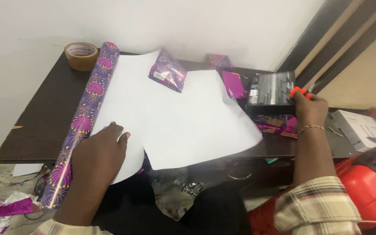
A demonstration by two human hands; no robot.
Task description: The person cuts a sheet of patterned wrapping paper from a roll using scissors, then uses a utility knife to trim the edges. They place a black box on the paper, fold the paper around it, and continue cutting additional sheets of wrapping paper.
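A roll of purple wrapping paper (85,115) with firework patterns lies along the left of the dark table (44,117), its white underside (175,117) spread out to the right. My left hand (99,154) rests flat on the near edge of the white sheet, beside the roll. My right hand (309,109) is at the right of the table, closed around orange-handled scissors (299,91) next to a black box (270,89). A small parcel wrapped in purple paper (168,70) lies on the far part of the sheet.
A roll of brown tape (81,55) stands at the table's back left. Another wrapped parcel (219,61) and purple paper scraps (277,123) lie at the back and right. A white box (357,129) and a red object (373,178) sit at right. Scraps litter the floor.
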